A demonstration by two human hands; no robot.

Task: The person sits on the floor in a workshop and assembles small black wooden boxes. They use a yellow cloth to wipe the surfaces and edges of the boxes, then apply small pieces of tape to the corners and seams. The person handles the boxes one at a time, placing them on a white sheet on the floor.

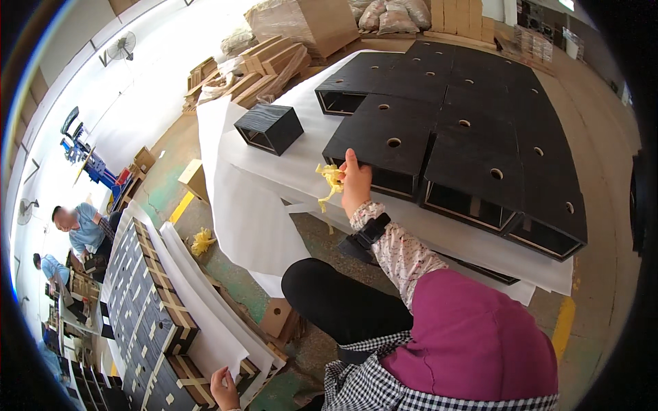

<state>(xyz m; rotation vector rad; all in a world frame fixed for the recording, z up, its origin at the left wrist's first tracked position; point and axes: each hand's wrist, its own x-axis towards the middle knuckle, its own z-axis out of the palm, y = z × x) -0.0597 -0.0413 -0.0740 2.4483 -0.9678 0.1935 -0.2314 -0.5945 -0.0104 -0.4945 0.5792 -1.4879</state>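
Note:
My right hand (pixel 356 183) is raised at the front edge of a black wooden box (pixel 392 140) with a round hole in its top. It grips a crumpled bunch of yellow strapping (pixel 330 179). That box belongs to a block of several black boxes (pixel 493 116) packed side by side on a table covered in white paper (pixel 260 205). My left hand (pixel 223 387) is low at the bottom edge, touching the edge of a white paper sheet (pixel 199 301) laid over a pallet of black panels bound with tan tape (pixel 147 301). Its grip is unclear.
A single small black box (pixel 269 128) lies apart on the table's left. Yellow strap scrap (pixel 202 241) and a small carton (pixel 194 179) lie on the floor. Cartons and wooden parts (pixel 274 55) pile up behind. Two people (pixel 75 229) work at far left.

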